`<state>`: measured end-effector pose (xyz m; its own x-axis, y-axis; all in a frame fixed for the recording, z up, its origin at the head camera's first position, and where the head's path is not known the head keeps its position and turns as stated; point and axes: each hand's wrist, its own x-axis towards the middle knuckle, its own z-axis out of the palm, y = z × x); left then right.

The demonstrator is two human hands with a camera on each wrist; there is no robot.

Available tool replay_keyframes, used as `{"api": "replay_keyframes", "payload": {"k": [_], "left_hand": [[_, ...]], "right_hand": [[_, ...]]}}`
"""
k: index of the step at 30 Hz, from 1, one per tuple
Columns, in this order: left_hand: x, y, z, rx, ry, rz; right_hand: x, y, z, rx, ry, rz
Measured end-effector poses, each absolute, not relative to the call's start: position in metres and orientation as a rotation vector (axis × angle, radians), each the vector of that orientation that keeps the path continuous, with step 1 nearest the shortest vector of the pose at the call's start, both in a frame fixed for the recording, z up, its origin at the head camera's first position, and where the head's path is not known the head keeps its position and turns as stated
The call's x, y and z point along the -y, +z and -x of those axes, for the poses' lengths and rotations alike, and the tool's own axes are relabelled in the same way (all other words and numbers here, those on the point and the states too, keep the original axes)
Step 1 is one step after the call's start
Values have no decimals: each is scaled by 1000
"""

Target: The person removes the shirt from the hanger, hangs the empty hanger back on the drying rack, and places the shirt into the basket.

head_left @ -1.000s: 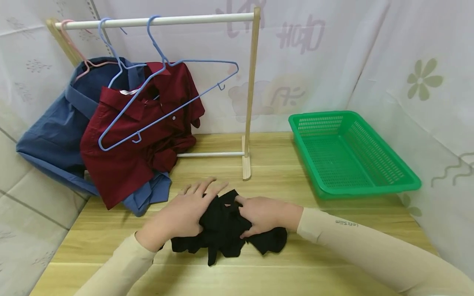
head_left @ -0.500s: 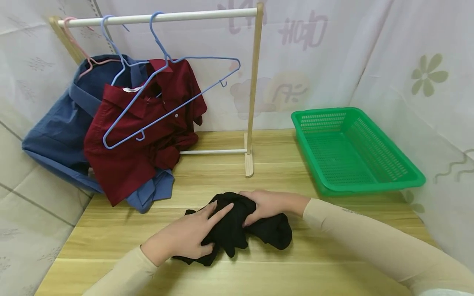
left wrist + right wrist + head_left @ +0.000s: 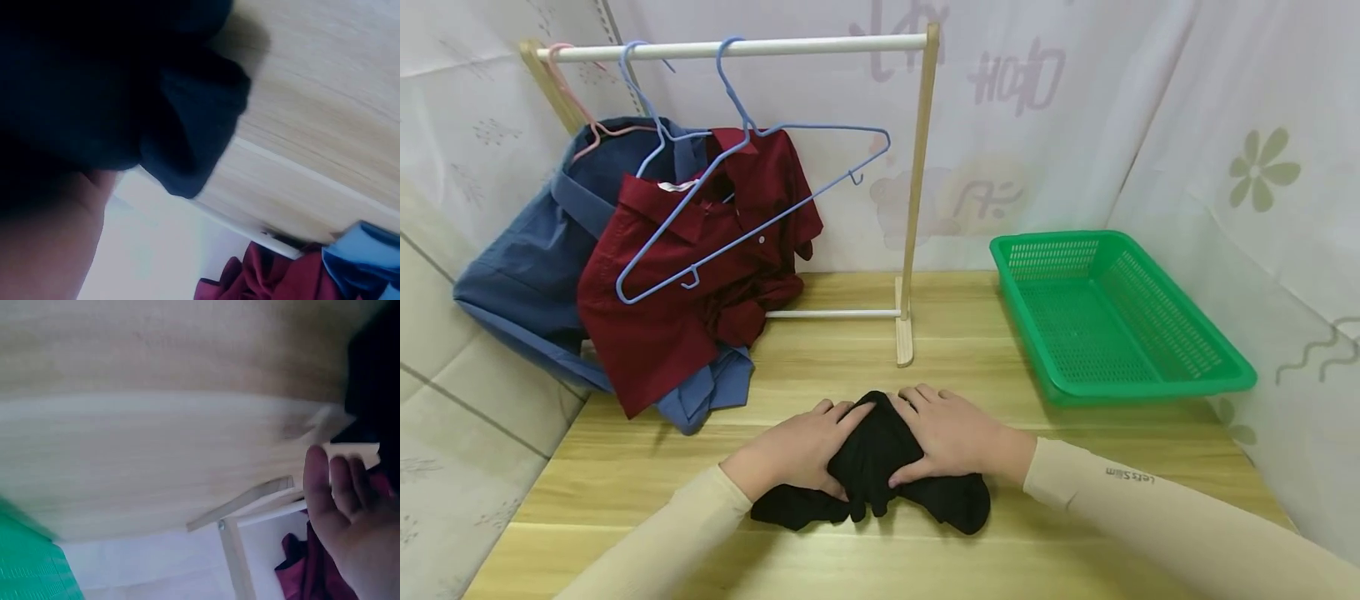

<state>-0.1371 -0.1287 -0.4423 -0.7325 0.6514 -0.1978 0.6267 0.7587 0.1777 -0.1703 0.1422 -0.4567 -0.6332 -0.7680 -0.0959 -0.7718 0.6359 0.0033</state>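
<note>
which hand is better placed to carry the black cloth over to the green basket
Probably the right hand: it grips the black cloth on the side nearer the green basket; the left hand would have to cross over.

Left hand (image 3: 795,454) and right hand (image 3: 955,437) lie palm-down; thumbs curled under.

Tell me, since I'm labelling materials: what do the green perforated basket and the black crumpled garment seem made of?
The green perforated basket looks like moulded plastic: glossy rim, evenly perforated walls. The black crumpled garment looks like soft matte fabric, folding limply under both hands; the fibre can't be told.
</note>
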Motion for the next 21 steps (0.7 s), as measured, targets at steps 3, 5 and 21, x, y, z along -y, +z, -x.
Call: {"api": "replay_keyframes", "payload": {"k": [3, 5, 21], "left_hand": [[133, -446, 136, -2696, 167, -1001], [136, -447, 136, -2695, 202, -990], [157, -448, 129, -2736, 249, -1122]], "right_hand": [[-148, -463, 162, -2819, 28, 1389], [-152, -466, 159, -2790, -32, 1431], [-162, -463, 157, -2673, 5, 1523]]}}
